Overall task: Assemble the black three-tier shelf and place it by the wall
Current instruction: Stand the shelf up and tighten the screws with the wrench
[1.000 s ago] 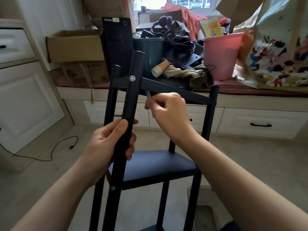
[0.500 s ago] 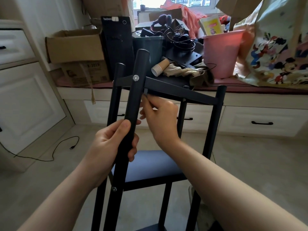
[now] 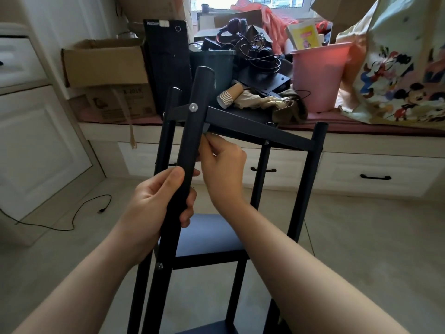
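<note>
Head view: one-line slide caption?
Left hand grips shelf post; right hand pinches a small tool under the top tier.

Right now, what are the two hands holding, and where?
Left hand grips the shelf's front post at mid-height. Right hand pinches something small under the top tier; cannot tell what.

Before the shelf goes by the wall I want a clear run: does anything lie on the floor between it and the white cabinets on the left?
Yes. A black cable trails across the floor left of the black shelf, toward the white cabinets. Nothing else shows on that stretch; the left hand grips the near post.
</note>
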A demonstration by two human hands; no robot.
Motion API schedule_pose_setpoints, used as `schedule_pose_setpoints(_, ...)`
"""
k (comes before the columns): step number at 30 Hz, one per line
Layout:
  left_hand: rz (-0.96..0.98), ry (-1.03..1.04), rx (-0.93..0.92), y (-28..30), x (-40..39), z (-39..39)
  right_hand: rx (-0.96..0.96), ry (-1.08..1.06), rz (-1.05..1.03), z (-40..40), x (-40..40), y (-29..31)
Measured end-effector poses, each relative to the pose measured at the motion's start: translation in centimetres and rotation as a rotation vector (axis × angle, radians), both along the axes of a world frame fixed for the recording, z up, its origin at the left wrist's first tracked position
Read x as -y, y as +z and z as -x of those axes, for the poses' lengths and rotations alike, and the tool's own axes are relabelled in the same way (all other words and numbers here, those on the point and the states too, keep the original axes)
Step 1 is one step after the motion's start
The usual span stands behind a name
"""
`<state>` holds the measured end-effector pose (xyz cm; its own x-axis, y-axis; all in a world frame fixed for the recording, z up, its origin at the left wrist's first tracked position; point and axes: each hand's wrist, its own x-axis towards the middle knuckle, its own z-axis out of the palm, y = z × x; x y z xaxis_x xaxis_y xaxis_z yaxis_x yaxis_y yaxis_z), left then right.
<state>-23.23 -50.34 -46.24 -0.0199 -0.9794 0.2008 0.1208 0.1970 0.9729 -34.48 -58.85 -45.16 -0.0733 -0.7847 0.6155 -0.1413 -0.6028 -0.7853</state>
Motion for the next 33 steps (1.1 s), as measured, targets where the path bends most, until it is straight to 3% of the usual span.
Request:
schedule_pose_setpoints(5, 0.014, 0.056, -0.008, -0.3, 0.3, -0.4, -0.129, 0.156, -0.221, 2.3, -0.6, -0.6)
schedule_pose_setpoints(9, 0.038, 0.102, -0.014, -0.5, 0.5, -0.8, -0.433, 0.158, -0.217, 5.7, -1.7, -1.0)
schedule_pose_setpoints(14, 0.083, 0.087, 0.013, -0.6, 0.4, -1.4, -0.555, -0.048, -0.197, 11.5, -1.5, -1.8)
schedule_pose_setpoints(18, 0.094, 0.071, 0.035, -0.3, 0.1, -1.8, -0.590, -0.194, -0.404, 15.5, 0.0, -2.9)
schedule_pose_setpoints(24, 0.081, 0.081, 0.116, 0.4, -0.7, -1.8, -0.346, -0.048, -0.608, 17.6, 0.6, -3.9)
schedule_pose_setpoints(28, 0.122, 0.186, 0.247, 0.3, -0.7, -1.9, -0.055, 0.166, -0.844, 17.8, 0.5, -4.0)
schedule_pose_setpoints(33, 0.243, 0.520, 0.644, -0.9, -0.2, -2.8, -0.118, 0.171, -0.846, 16.7, -0.1, -3.3)
